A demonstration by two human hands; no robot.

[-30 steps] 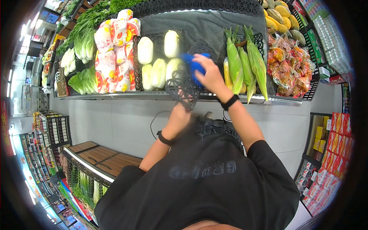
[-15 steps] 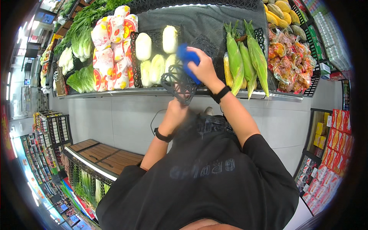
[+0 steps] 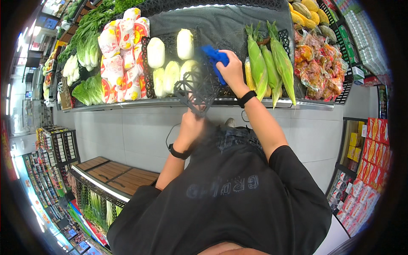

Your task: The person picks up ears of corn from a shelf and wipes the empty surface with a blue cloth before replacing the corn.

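Over the front edge of the produce display, my left hand [image 3: 191,123] grips a black plastic lattice divider [image 3: 183,94] by its lower end; the divider stands tilted and partly blurred. A crumpled blue cloth [image 3: 221,61] is in my right hand [image 3: 233,73], closed round it just right of the divider. Behind and left of the divider lie several pale napa cabbages [image 3: 172,76]. Ears of corn in green husks [image 3: 260,68] rest to the right of my right hand.
Plastic-wrapped bundles with red and yellow print [image 3: 114,70] are stacked left of the cabbages, with leafy greens [image 3: 88,90] beyond. Bagged reddish produce [image 3: 318,63] fills the right end. A metal rail [image 3: 140,103] edges the display. Behind me at left stands a brown slatted wooden top [image 3: 114,174].
My right hand has shifted slightly to the right and the blue cloth has changed shape, its upper end spreading out. The divider in my left hand has tilted a little to the left.
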